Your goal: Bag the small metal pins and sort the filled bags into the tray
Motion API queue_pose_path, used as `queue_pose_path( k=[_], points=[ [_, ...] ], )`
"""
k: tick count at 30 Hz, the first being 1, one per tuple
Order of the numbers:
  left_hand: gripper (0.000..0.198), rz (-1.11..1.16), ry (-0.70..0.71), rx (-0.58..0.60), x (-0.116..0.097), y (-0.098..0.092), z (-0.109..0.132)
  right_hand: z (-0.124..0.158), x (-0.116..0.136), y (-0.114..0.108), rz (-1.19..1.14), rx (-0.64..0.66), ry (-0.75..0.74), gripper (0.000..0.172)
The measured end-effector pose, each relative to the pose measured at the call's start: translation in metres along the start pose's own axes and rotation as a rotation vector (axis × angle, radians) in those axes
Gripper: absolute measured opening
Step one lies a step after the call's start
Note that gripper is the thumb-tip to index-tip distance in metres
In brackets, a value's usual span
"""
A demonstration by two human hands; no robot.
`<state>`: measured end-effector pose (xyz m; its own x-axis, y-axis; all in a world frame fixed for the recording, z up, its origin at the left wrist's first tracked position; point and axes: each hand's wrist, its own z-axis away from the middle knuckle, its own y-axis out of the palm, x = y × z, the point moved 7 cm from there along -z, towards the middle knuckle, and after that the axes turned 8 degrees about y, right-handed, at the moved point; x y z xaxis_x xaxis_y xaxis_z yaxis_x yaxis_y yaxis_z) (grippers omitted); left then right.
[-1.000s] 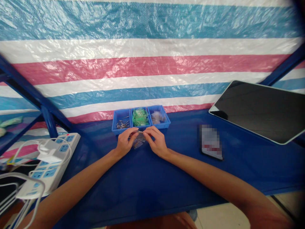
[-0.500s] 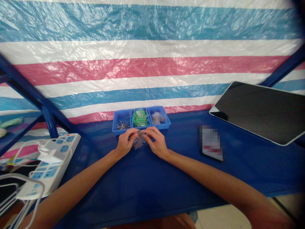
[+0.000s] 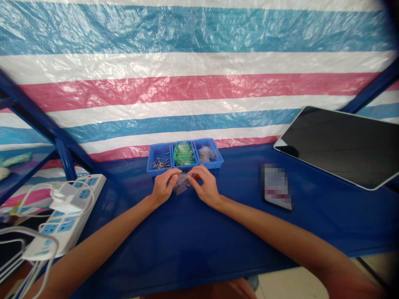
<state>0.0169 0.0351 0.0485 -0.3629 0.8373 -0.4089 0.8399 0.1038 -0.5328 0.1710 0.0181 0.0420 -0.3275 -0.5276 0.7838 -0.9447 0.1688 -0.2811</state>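
A small clear plastic bag [image 3: 183,182] hangs between my hands, with a few thin pieces showing inside it. My left hand [image 3: 164,185] pinches one upper side of it between thumb and fingers. The opposite upper side is pinched by my right hand [image 3: 204,185]. Just beyond my fingers stand three joined blue bins. Loose metal pins or screws [image 3: 161,163] lie in the left bin [image 3: 149,160], green packets [image 3: 183,154] fill the middle one, and crumpled clear bags [image 3: 206,154] sit in the right bin [image 3: 220,160].
On the left lies a white power strip [image 3: 73,224] with a plugged-in charger [image 3: 67,199] and white cables. A phone-like device [image 3: 277,187], partly pixelated, rests right of my hands on the blue table [image 3: 193,245]. A dark-screened tablet or monitor [image 3: 339,145] leans at the far right.
My fingers have shifted slightly along the bag's top edge, and the gap between my fingertips looks a little different. The bag stays in both hands; the bins have not moved.
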Motion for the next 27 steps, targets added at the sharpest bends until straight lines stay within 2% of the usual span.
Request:
queue_pose_path(
  k=[3,6,11,27],
  points=[
    [0.030,0.050,0.057,0.058,-0.0064,0.0013,-0.0028,-0.0008,-0.0006,0.0005,-0.001,0.001,0.027,0.012],
    [0.024,0.020,0.098,0.038,-0.0099,0.0005,-0.0046,-0.0013,-0.0017,0.0017,-0.003,0.012,0.035,0.012],
    [0.013,-0.011,0.089,0.034,-0.0103,0.0038,-0.0052,-0.0012,-0.0032,0.0038,-0.006,0.037,0.022,0.014],
    [0.016,-0.046,0.100,-0.020,-0.0085,-0.0007,-0.0030,-0.0007,-0.0003,0.0015,-0.033,0.037,0.026,0.018]
  ],
)
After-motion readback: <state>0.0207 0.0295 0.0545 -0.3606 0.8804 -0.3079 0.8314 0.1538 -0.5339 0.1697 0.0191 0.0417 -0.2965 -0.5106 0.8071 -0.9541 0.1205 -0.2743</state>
